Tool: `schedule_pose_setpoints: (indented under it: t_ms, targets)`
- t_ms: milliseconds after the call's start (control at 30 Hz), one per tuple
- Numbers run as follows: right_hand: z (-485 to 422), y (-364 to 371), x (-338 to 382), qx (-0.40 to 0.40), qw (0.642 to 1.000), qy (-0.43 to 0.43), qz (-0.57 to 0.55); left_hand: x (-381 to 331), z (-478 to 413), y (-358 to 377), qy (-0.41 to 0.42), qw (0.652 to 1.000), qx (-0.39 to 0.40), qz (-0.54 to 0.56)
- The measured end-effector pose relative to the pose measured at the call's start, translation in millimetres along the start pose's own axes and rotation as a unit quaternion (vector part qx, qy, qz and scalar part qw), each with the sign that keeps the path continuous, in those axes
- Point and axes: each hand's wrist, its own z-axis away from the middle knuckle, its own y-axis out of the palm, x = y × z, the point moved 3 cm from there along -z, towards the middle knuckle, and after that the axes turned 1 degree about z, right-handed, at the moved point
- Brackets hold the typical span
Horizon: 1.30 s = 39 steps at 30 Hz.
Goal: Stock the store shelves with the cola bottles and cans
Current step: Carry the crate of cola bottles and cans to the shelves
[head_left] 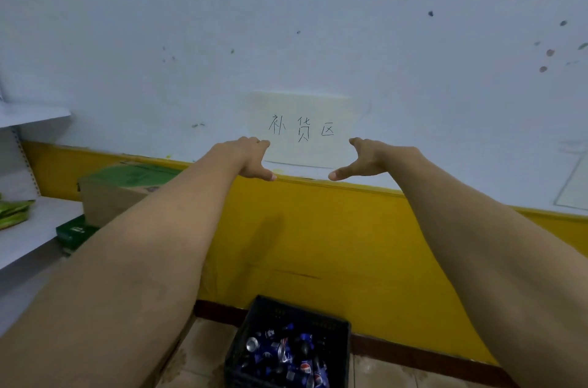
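While arms (143,244) reach, left hand (251,158), right hand (366,160) — splayed.

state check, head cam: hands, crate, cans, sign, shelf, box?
left hand: open, empty, raised toward the wall
right hand: open, empty, raised toward the wall
crate: on the floor, open-topped, not yet emptied
cola cans: jumbled in the crate, none picked up
paper sign: flat on the wall, between the hands
shelf: no cola on it yet
cardboard box: closed

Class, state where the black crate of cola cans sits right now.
In the head view, the black crate stands on the floor at bottom centre, below the paper sign.
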Motion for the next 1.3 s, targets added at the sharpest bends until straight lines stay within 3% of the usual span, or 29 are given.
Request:
schedule_pose_setpoints:
  t_ms: [167,367,533,833,1033,1300]
  targets:
    - [-65,7,-4,0.002,1.000,0.027,0.011,12,-82,6,0.013,1.000,0.019,0.008]
    - [-147,-4,-8,-0.012,0.996,0.083,0.004,15,-189,0,0.072,0.995,-0.057,0.025]
    - [-190,25,-29,0.034,0.987,0.156,-0.033,6,-245,55,0.120,0.988,-0.082,0.058]
    - [-217,149,-103,0.053,0.963,0.223,-0.141,-9,-294,181,0.147,0.983,-0.043,0.101]
    - [-220,260,-155,0.143,0.931,0.260,-0.214,-24,-290,273,0.111,0.980,-0.040,0.161]
    - [-219,434,-202,0.270,0.872,0.318,-0.255,2,-259,464,0.007,0.975,0.125,0.181]
